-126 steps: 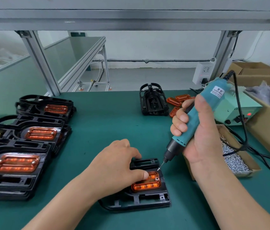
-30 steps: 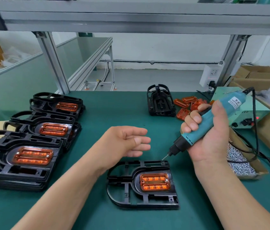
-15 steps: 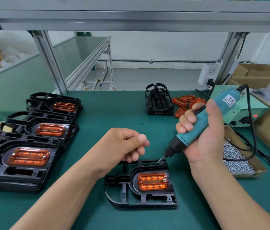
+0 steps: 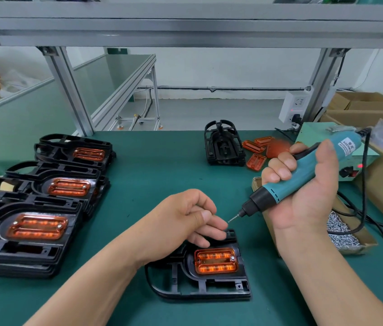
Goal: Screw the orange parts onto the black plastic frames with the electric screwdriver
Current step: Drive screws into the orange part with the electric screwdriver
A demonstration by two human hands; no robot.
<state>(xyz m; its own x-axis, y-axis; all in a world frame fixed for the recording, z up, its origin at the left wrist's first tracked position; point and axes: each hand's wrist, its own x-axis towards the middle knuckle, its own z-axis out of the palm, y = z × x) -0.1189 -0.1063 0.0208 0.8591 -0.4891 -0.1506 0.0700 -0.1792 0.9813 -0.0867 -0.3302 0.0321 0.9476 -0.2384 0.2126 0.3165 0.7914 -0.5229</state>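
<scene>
On the green bench (image 4: 162,175), nearest the person, a black plastic frame (image 4: 199,287) lies flat with an orange part (image 4: 216,261) seated in its recess; small screw heads show at two of the part's corners. The left hand (image 4: 185,222) hovers over the frame's far edge with its fingers curled and the thumb pressed against the forefinger. Its grip is closed to a pinch, but whether a screw sits in it is too small to tell, and the lower fingers seem to touch the frame's rim. The right hand (image 4: 303,196) has its grip wrapped fully round the teal electric screwdriver (image 4: 303,175), which slants down to the left. Its bit points at the left fingertips and is clear of the orange part. A black cord runs from the tool's upper end. To the left stand three stacks of frames (image 4: 33,245) with orange parts fitted on top. At the back of the bench are a bundle of bare black frames (image 4: 223,147) and, just beside it, loose orange parts (image 4: 255,148). A cardboard box of screws (image 4: 340,234) lies at the right behind the right wrist, and a pale green power unit (image 4: 350,170) with a red light is beyond it.
</scene>
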